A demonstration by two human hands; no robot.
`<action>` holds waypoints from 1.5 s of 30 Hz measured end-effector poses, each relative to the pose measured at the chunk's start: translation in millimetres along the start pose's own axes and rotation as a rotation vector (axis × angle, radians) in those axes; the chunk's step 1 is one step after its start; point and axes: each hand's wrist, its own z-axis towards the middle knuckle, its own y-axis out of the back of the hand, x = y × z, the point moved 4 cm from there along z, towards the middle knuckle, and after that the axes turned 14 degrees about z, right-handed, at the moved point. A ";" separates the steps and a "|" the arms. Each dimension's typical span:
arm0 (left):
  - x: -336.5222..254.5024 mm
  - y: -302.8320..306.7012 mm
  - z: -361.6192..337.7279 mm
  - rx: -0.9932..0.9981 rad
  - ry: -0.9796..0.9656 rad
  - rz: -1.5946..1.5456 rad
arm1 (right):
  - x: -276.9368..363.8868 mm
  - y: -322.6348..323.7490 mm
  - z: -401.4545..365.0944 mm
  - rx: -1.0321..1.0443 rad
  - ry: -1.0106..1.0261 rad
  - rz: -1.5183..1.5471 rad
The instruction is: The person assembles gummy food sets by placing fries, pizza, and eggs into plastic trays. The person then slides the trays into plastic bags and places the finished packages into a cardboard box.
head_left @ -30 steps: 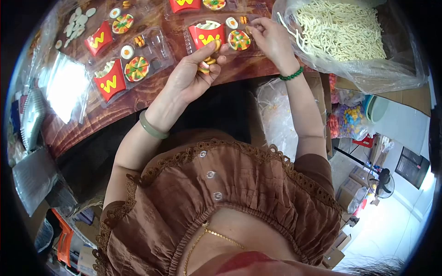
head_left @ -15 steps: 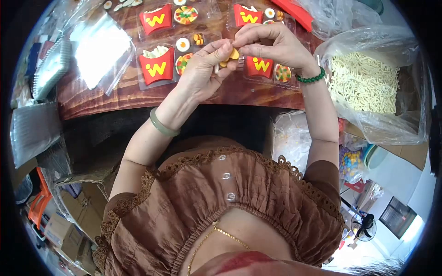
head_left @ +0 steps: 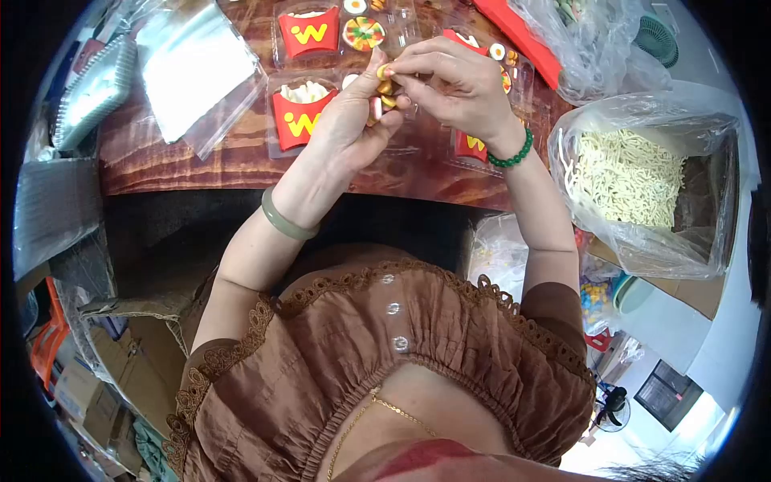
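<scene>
My left hand (head_left: 353,120) is closed around several small toy food pieces (head_left: 387,101), yellow, brown and pinkish-white, held between the thumb and fingers. Against its thumb tip, my right hand (head_left: 462,84) pinches at a small yellow piece (head_left: 385,72); both hands meet there, above the table. Just left of my left hand lies a red toy fries box (head_left: 293,128) with a yellow W-like mark, in a clear plastic tray. Behind it is another fries box (head_left: 309,32) beside a toy pizza (head_left: 364,34) and a toy fried egg (head_left: 354,6). My right hand partly covers more filled trays.
Clear plastic bags (head_left: 193,80) lie on the left of the wooden table (head_left: 225,173). A stack of clear trays (head_left: 95,84) is beyond them. To the right, a plastic-lined box (head_left: 634,177) holds many cream-coloured strips. A red strip-like object (head_left: 522,40) and plastic bags lie behind.
The view has shifted, so the table items appear further right. My right hand has moved closer over my left, and its fingertips now meet the left thumb at a yellow piece.
</scene>
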 end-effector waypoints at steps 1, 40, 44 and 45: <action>-1.8 -0.1 1.2 0.003 -0.005 -0.003 | -1.7 0.0 3.1 -0.025 -0.042 0.073; 26.9 20.3 -54.1 -0.064 -0.060 0.241 | 5.5 -5.7 -28.0 0.105 -0.581 0.100; 40.3 24.7 -62.7 -0.035 -0.027 0.198 | -21.8 -16.6 -33.0 0.010 -0.316 -0.191; 44.6 27.6 -62.8 -0.051 -0.009 0.199 | -31.7 -22.9 -36.8 0.029 -0.218 -0.260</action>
